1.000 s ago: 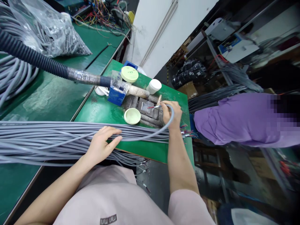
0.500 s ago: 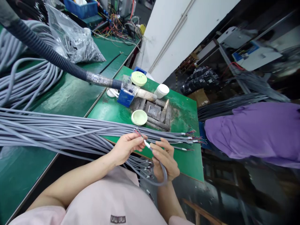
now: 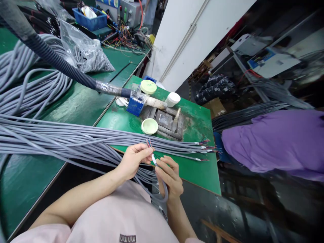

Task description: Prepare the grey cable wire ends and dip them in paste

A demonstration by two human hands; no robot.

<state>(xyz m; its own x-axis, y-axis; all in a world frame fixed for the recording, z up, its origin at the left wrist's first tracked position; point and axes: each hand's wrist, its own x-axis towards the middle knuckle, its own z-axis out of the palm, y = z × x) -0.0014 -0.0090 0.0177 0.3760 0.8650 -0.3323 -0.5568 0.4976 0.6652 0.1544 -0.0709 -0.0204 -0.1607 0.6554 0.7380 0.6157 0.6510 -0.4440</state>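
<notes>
Between my hands is the end of a grey cable (image 3: 164,193), with a white sleeve (image 3: 154,159) where its thin coloured wires (image 3: 148,143) come out. My left hand (image 3: 135,159) pinches those wires between thumb and fingers, their tips fanned out above. The fingers of my right hand (image 3: 170,177) close around the cable just below the white sleeve, and the cable bends down beneath that hand. Behind them, a bundle of grey cables (image 3: 101,136) lies across the bench, its stripped ends (image 3: 206,147) pointing right.
A shallow pale-yellow dish (image 3: 149,126) stands beside a soldering pot (image 3: 165,120). A duct hose (image 3: 60,64) ends over it, near a blue box (image 3: 135,105) and a white jar (image 3: 172,99). Coiled cables (image 3: 32,81) lie left. A person in purple (image 3: 273,141) is at right.
My right hand has moved left, closer to my left hand, with the cable. The cable end now points more upright, and its coloured wires are spread more above my left fingers.
</notes>
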